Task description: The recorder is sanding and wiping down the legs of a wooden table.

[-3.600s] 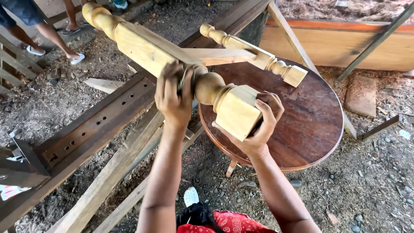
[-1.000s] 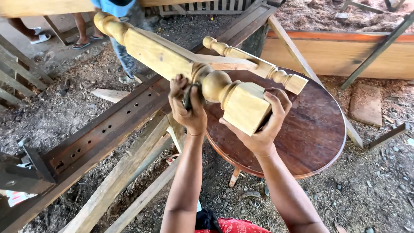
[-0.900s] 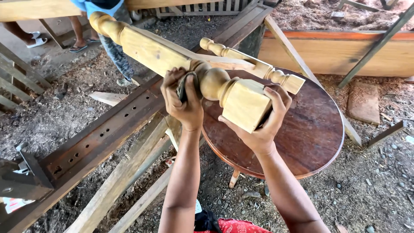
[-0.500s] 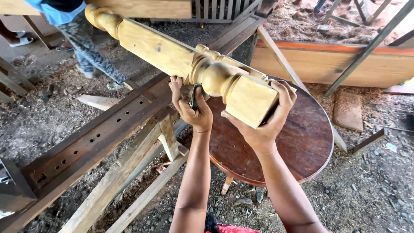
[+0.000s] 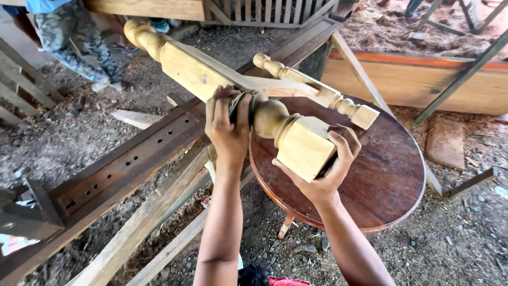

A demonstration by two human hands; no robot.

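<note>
The turned wooden post point(image 5: 222, 79), pale and unfinished, lies with its square end block nearest the person and its long axis running away toward ten o'clock, rising to a rounded knob at the far end. The right hand point(image 5: 323, 169) cups that block from beneath and from the four o'clock side, fingers spread and wrapped up its far face, palm bearing the weight. The left hand point(image 5: 228, 127) sits just beyond, at the post's narrow neck beside the ball turning, fingers pressed together over a dark folded scrap, perhaps sandpaper point(image 5: 239, 103), which it holds against the wood. Both forearms reach up from six o'clock, the left nearly straight, the right angled in from the right.

Under the block stands a round dark-brown table point(image 5: 386, 180), and a second, slimmer turned post point(image 5: 312, 90) rests across it. At nine o'clock a long brown beam point(image 5: 121, 169) with holes lies over rough planks. Farther off, at eleven o'clock, a person's legs point(image 5: 74, 42) stand on the sawdust-strewn ground.
</note>
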